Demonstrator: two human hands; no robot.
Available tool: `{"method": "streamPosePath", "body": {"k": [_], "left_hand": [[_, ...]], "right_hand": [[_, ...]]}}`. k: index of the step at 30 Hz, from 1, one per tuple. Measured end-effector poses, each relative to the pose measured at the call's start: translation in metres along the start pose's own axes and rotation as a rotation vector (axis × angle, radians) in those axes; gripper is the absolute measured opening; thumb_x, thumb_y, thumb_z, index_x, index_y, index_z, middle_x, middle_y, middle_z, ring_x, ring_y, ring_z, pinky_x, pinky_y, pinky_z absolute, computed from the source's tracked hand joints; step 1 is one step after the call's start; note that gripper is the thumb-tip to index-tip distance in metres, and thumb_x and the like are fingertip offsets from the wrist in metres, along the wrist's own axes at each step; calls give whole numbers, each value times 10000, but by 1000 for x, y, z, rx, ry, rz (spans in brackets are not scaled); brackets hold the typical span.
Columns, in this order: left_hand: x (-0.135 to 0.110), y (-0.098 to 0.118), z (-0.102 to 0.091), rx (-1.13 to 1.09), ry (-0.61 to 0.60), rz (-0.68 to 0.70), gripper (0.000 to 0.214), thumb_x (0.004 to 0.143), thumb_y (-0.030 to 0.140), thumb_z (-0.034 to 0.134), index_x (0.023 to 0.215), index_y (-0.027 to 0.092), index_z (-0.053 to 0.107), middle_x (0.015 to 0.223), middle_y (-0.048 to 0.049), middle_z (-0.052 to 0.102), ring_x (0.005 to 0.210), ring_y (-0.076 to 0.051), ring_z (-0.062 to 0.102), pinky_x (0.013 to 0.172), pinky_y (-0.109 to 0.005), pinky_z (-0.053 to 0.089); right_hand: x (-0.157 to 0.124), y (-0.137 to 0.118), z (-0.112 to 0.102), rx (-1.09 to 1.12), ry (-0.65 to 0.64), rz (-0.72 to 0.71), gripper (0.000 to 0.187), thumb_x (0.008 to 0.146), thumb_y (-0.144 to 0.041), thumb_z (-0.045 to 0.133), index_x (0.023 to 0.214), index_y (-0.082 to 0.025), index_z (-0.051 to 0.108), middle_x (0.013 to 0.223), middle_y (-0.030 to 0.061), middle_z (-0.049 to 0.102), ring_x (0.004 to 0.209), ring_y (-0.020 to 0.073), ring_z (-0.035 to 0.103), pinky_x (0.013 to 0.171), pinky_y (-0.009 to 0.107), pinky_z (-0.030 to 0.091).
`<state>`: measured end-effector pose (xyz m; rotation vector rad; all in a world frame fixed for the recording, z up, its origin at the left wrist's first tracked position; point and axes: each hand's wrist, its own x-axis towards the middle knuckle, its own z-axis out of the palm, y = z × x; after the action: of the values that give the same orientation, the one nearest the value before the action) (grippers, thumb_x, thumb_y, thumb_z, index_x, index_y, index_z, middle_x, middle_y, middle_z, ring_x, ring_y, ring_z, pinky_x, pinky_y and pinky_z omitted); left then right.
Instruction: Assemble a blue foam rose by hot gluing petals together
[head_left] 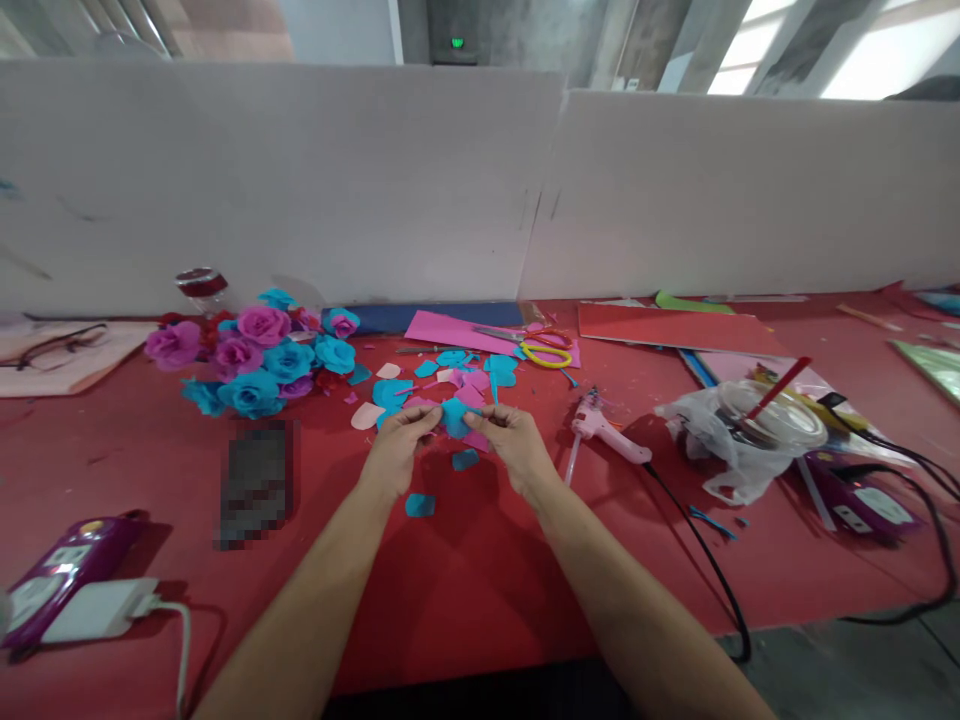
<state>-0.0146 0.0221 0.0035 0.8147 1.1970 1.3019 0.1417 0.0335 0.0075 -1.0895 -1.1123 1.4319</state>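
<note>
Between both hands, above the red table, is a blue paper petal (455, 418). My left hand (405, 440) pinches its left edge, and my right hand (510, 440) pinches the right edge. Loose blue paper petals (394, 392) and pink paper pieces (367, 416) lie scattered just behind the hands. Two more blue pieces sit closer to me, one a small blue petal (420, 504) near my left wrist. A pink hot glue gun (609, 432) rests to the right of my right hand. Scissors (546, 350) with red and yellow handles lie beyond on a magenta sheet (450, 332).
Blue and purple paper roses (255, 360) stand bunched at the left, near a blurred dark object (256, 485). Purple power strips (855, 500) lie at both sides, with cords. At right sits a lidded cup (772, 412) in a plastic bag. A white partition (300, 180) borders the back.
</note>
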Motion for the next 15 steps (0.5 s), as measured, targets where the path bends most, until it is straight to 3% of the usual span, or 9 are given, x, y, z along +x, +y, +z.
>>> {"method": "streamPosePath", "body": {"k": [7,11,15], "left_hand": [[-3,12,4,-292,42,-233,112,670,193,716,658,150,614,558,11,584,498,-82,516,500,-198,432],[-2,13,4,-313,58,-259,77,719,148,654,666,142,598,520,16,558,453,-62,471,470,-173,407],[0,14,1,-353,-5,-307,96,743,185,601,658,144,580,494,13,523,435,-72,425,443,-191,375]], "right_hand": [[-4,-5,2,63,-7,71,242,631,-405,721,684,-169,707,600,-22,579,536,81,433,525,234,334],[0,-1,1,36,7,37,218,625,-387,712,661,-172,701,604,-21,606,562,96,481,572,244,373],[4,5,0,-19,16,-24,194,638,-357,688,688,-171,705,663,-10,649,638,122,539,661,264,413]]}}
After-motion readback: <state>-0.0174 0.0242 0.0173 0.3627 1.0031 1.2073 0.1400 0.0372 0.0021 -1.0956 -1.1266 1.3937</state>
